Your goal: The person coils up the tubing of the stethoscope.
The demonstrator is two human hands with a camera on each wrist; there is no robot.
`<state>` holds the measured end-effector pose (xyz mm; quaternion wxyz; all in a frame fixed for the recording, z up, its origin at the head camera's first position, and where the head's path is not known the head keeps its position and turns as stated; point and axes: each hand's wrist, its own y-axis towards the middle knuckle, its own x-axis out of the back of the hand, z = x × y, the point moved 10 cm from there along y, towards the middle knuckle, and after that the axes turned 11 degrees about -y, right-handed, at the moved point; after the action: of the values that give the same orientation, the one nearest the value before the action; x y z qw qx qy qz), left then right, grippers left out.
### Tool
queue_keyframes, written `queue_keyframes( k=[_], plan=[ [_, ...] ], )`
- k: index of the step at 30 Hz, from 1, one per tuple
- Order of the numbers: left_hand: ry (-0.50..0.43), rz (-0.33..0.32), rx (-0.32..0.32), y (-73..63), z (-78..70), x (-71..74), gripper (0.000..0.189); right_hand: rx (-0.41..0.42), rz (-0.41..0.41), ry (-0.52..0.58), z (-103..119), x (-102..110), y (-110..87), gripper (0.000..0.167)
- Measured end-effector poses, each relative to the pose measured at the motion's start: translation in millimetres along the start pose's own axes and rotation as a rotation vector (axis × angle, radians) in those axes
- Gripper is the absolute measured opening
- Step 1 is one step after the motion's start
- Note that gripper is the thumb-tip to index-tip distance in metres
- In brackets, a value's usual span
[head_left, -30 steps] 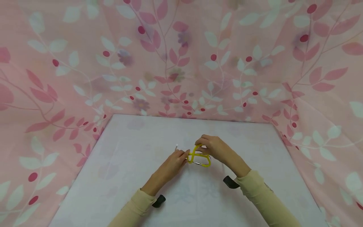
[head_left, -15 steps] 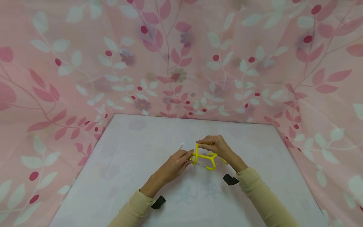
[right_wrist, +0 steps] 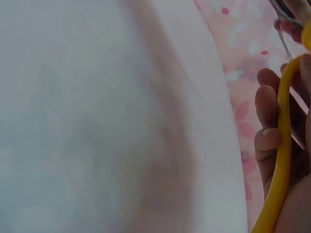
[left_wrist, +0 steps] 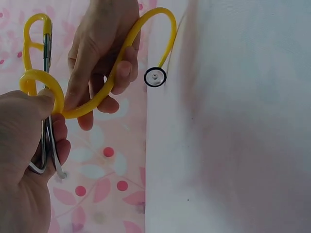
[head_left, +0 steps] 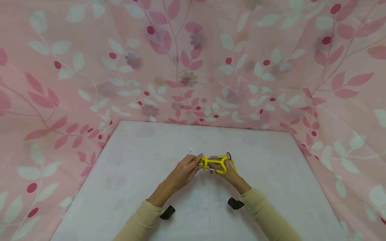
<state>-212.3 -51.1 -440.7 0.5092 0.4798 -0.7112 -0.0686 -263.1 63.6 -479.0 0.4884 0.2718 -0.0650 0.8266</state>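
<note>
A stethoscope (head_left: 223,162) with yellow tubing is held above the white table between both hands. My left hand (head_left: 181,171) grips its metal ear tubes (left_wrist: 47,138) together with a loop (left_wrist: 43,76) of tubing wound round them. My right hand (head_left: 230,174) holds the tubing beyond that loop, and in the right wrist view its fingers (right_wrist: 267,140) curl around the yellow tube (right_wrist: 284,126). The fingertips of the two hands are close together at the loop. From the right hand the tube arches over to the round, dark-rimmed chest piece (left_wrist: 155,76), which hangs free.
The white tabletop (head_left: 144,144) lies under both hands. Pink floral cloth (head_left: 193,67) rises behind the table and at both sides. Black wrist-worn pieces (head_left: 167,212) stick out below the sleeves.
The right hand has moved from above the stethoscope down behind the loop and now holds the tubing there. The chest piece has come into sight over that hand. The left hand keeps its hold.
</note>
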Motion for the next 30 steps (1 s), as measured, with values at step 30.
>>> queue_keyframes(
  k=[30],
  plan=[
    [0.118, -0.089, 0.181, -8.3, 51.3, 10.4, 0.048, 0.305, -0.135, -0.752, 49, -21, -52.9, 0.027]
  ],
)
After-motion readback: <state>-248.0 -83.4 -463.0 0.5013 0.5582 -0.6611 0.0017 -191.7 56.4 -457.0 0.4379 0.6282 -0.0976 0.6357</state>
